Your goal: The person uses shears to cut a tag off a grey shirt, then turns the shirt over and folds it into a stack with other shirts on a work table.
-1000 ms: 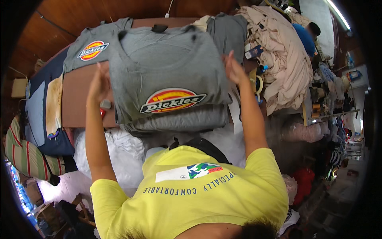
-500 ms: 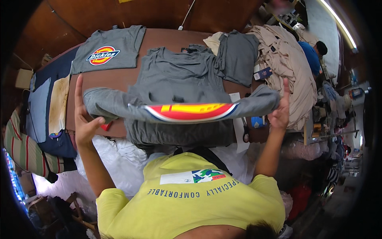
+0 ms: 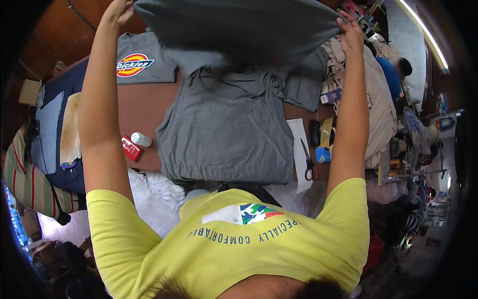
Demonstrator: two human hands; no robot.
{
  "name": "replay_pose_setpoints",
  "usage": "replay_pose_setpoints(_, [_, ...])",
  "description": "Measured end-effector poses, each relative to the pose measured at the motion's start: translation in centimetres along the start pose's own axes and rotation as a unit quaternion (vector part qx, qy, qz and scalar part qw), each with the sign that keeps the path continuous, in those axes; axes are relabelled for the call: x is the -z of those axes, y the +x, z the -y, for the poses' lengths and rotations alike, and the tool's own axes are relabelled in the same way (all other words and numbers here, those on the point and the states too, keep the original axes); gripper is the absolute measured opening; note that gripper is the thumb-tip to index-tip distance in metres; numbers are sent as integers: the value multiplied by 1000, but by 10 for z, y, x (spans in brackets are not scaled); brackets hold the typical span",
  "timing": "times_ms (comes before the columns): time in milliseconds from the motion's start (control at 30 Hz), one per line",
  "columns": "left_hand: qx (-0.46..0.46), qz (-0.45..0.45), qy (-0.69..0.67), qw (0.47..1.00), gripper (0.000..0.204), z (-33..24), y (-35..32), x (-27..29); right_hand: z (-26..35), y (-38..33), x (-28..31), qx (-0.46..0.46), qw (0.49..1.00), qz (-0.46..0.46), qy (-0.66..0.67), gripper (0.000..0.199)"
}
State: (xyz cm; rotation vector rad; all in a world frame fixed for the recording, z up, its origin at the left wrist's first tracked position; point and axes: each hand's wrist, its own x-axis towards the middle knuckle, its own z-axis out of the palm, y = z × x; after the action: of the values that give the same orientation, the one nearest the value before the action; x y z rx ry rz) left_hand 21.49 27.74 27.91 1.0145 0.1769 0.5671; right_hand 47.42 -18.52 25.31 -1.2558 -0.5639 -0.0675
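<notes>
My arms are both stretched forward over the table, and a grey T-shirt spreads between my hands, raised and blurred at its lower edge. My left hand is closed on one corner at the top edge of the view. On the other side my right hand pinches the opposite edge between thumb and fingers. Below the raised shirt, a grey sleeveless-looking garment lies wrinkled in the middle of the table. The front print of the raised shirt is out of sight.
A folded grey shirt with a round logo lies far left on the brown table. Near my left arm are a red box and a white bottle. Scissors rest on white paper at right, before a beige cloth pile.
Both hands have gone from near the table's front to its far side, lifting and spreading the shirt. My fingers, stretched out before, are now closed on its edges.
</notes>
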Motion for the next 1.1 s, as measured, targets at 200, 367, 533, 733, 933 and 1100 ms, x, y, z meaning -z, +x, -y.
replay_pose_setpoints(200, [-17, -24, 214, 976, 62, 83, 52, 95, -71, -33, 5, -92, 989, 3, -116, 30])
replay_pose_setpoints(367, [44, -101, 437, 893, 51, 190, -11, 139, -178, -126, 21, -201, 947, -19, -250, 27])
replay_pose_setpoints(533, [-112, -14, 670, 733, 30, 234, -172, 140, -172, -264, 38, -248, 890, 124, -363, 25])
replay_pose_setpoints(733, [-60, -21, 752, 656, 26, 229, -296, 133, -106, -383, 24, -146, 746, 125, -638, 33])
replay_pose_setpoints(933, [-48, -38, 762, 644, 25, 226, -310, 141, -73, -388, 25, -179, 797, 109, -567, 33])
replay_pose_setpoints(1100, [-43, -52, 790, 609, 32, 224, -319, 138, -66, -390, 37, -240, 834, 78, -491, 39])
